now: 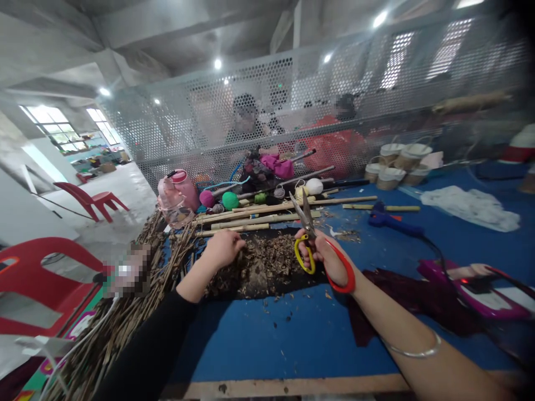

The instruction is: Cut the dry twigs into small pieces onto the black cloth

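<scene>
While the right hand [326,255] grips scissors [309,227], the left hand [224,248] curls by brown scraps [273,257], its hold impossible to tell.

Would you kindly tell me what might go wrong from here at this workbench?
The right hand holds open scissors, which might nick the left hand if it strays closer. The loose brown fragments, some already strewn on the blue tabletop, could scatter further if brushed.
</scene>
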### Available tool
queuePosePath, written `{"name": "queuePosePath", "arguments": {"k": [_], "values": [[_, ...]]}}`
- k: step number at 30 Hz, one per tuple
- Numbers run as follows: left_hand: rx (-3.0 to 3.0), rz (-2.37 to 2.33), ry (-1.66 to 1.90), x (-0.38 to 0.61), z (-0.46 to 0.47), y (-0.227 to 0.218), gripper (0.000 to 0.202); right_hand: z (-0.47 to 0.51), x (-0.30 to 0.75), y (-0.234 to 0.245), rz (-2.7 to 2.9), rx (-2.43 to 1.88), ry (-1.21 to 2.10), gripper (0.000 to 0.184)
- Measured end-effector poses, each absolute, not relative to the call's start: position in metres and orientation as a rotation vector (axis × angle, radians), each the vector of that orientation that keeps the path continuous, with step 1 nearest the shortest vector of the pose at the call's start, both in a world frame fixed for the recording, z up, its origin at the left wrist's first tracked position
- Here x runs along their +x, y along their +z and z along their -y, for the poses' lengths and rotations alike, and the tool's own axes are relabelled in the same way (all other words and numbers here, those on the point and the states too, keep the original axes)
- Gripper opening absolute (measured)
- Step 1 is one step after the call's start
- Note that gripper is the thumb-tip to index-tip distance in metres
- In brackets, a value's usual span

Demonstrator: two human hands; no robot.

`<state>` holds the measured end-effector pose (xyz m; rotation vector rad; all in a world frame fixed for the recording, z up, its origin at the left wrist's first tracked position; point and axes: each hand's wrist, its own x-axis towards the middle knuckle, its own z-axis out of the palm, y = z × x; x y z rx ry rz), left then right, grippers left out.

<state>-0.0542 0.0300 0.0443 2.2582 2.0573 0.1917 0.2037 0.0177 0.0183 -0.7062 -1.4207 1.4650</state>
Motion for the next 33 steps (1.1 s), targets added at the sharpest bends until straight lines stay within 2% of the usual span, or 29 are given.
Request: {"name": "queuePosePath", "arguments": {"k": [3,7,11,18,23,29,33], "values": [[2.151,-2.29,0.136,-0.063,-0.055,0.042,0.037,-0.02,0.203,0.016,1.412,-0.701,1.489,0.048],[2.143,-2.247,-0.078,-0.064,-0.072,0.026,0.042,-0.022,0.204,0.012,1.414,-0.703,1.52,0.046],[2.247,-2.146,-0.005,-0.069,-0.064,0.02,0.031,-0.022,0.204,0.011,1.442,-0.702,1.5,0.046],[2.351,-1.857,0.106,-0.089,-0.042,0.031,0.027,-0.018,0.201,0.013,1.487,-0.733,1.481,0.047],[2.484,-1.934,0.366,-0.065,-0.045,0.033,0.033,-0.018,0.202,0.016,1.468,-0.7,1.473,0.048],[2.496,-1.759,0.117,-0.002,-0.05,0.023,0.038,-0.019,0.206,0.017,1.427,-0.735,1.451,0.045],[2.44,-1.752,0.224,0.012,-0.054,0.018,0.043,-0.021,0.206,0.015,1.417,-0.739,1.448,0.047]]}}
